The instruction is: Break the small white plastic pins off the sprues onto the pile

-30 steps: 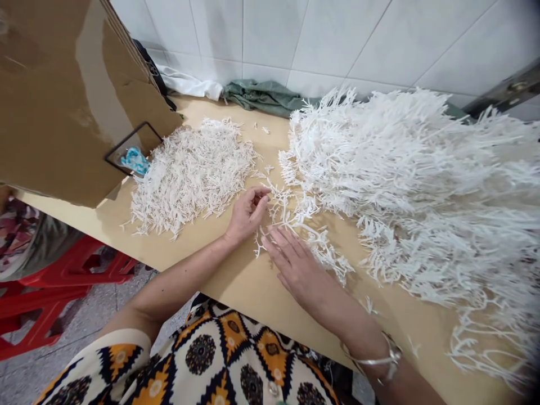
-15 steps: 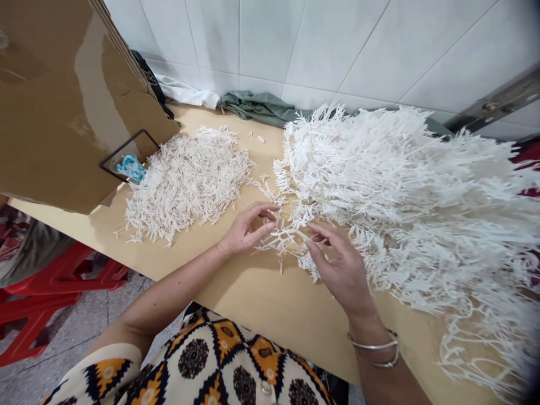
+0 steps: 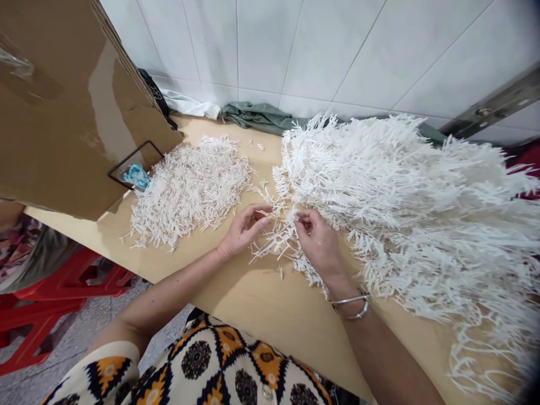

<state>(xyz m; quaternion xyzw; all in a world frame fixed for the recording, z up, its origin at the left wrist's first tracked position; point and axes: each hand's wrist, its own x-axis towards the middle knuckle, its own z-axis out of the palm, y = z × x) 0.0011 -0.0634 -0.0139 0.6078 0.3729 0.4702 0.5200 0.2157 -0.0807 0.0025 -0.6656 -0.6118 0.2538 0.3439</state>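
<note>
My right hand, wearing a silver bangle, pinches a white branching plastic sprig between thumb and fingers. To its left, my left hand is curved, with a small gap between thumb and fingertips; I see nothing held there. Loose white sprigs lie on the table between and below both hands. A large heap of long white branched sprigs spreads to the right of my right hand. Beyond my left hand lies a lower pile of short white pieces.
A cardboard box stands at the left of the tan table, near a blue-and-white item by a dark frame. Green cloth lies along the tiled wall. Red stools and part of another person are at left.
My right hand has moved left, closer to my left hand, and closed on a sprig. My left hand has barely shifted. The view has tilted slightly.
</note>
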